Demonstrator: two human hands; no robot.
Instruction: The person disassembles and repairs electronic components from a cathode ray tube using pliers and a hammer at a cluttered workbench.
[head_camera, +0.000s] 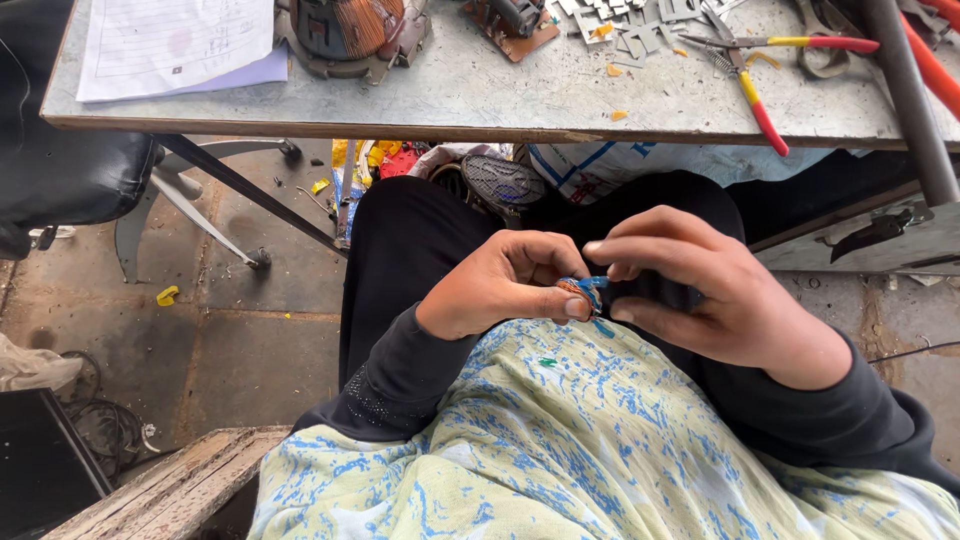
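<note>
- Left hand (500, 285): curled over the lap, thumb and fingertips pinched on a small coil (577, 292), a copper-coloured wound piece with blue wire.
- Right hand (700, 295): fingers closed on the other side of the coil; forefinger stretched out above it, thumb below. What else the palm hides cannot be told.
- Coil: held between both hands, above the black-clad knees and just over the patterned cloth (560, 440), well below the bench (480, 95).
- Handling, judged: light and small; the winding looks stiff, yet the fine wire is likely fragile and easily kinked. Best taken by the wound body, not by the loose blue end.
- Axis: too small to fix with certainty; the blue wire seems to run from the coil toward the right hand, roughly left to right.
- Bench: carries pliers (760, 75) with red-yellow grips, a larger copper winding (345, 25), metal plates (640, 25) and paper (175, 45).
- A sandal (500, 180) lies under the bench.
</note>
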